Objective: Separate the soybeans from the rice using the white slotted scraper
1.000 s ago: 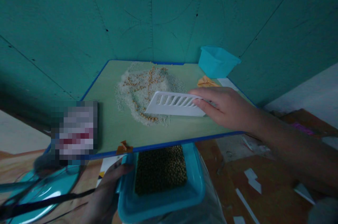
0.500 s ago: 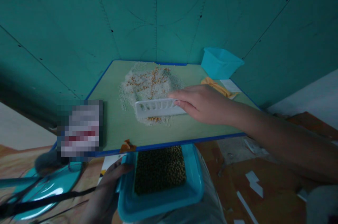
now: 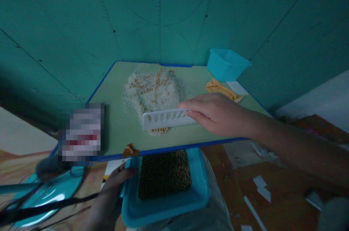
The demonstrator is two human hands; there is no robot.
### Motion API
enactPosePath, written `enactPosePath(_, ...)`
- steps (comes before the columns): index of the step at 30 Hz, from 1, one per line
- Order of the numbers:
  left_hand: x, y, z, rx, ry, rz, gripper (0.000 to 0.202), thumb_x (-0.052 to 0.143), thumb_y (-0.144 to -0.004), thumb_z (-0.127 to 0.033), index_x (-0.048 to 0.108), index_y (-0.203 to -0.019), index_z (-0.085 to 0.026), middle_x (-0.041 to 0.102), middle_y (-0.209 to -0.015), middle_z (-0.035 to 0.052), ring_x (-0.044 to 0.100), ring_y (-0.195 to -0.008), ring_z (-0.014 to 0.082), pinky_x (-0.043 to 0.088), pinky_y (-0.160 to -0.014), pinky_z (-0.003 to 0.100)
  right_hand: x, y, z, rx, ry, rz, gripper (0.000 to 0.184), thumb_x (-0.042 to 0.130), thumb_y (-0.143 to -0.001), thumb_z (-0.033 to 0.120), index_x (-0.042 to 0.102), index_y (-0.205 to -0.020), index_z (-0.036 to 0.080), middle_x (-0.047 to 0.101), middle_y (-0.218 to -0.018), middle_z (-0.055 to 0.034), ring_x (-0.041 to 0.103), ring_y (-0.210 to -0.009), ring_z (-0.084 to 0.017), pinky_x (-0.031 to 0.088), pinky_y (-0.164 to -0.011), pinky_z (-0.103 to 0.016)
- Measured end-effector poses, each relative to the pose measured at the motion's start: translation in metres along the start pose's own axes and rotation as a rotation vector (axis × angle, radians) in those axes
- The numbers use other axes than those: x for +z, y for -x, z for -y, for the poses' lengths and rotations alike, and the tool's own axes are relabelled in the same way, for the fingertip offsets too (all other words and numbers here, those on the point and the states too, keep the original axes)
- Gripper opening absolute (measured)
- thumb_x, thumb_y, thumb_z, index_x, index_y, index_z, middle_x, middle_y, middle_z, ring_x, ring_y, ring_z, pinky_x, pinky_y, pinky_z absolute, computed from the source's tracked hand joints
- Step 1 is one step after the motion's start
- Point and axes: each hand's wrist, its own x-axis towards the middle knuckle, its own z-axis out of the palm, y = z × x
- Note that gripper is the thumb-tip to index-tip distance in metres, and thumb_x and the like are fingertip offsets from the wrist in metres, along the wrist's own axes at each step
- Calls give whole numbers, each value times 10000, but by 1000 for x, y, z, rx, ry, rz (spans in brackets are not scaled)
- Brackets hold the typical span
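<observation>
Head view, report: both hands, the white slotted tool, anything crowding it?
Right hand gripping white slotted tool. Left hand at rim of blue tub. Pale grains behind tool, tan beads along its near edge.

Free lane on the table (image 3: 117,129): left side, between the blurred block (image 3: 84,133) at the near-left corner and the grain pile (image 3: 174,91). Narrow strip along the near edge too, tape flap (image 3: 130,150) sticking up there. My right hand (image 3: 212,116) plus white slotted strip (image 3: 166,120) block the pile's near side; my forearm (image 3: 289,147) bars the right edge. Blue bin (image 3: 228,65) plugs the far-right corner.
</observation>
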Motion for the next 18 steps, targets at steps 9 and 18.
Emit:
enactPosePath(9,-5,-7,5,-4,-33,67,202,678,-646,-151,710,-838,-204,786,-749,7,709,-588,255,576,-640,355,-3,12,6,-5,-26,-16,317,396,-895,204,587,-1149,194,694,-964,-65,617,-850,-173,412,-729,-287)
enactPosePath(18,2,6,2,58,-82,69,124,657,-670,-139,724,-762,-190,776,-673,-8,697,-585,215,559,-567,270,-7,20,10,-4,-37,-36,322,389,-892,206,597,-1138,192,699,-986,-66,630,-860,-182,435,-730,-300)
